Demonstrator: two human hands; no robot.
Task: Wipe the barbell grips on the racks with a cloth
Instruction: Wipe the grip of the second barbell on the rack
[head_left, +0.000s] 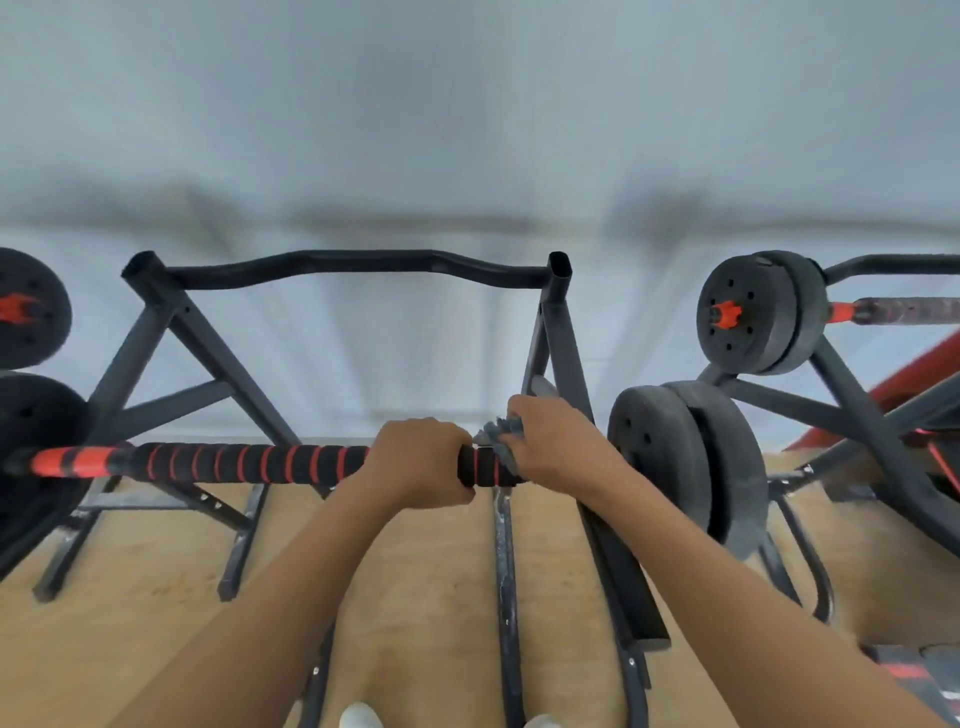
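Barbell grip runs left to right across the middle of the frame, resting on the black rack.

Left hand curls around the black-and-red wrapped grip near its right end; just to the right, the right hand presses a bunched grey cloth onto the bar, beside the weight plates.

Wooden floor, pale wall, white shoe tips
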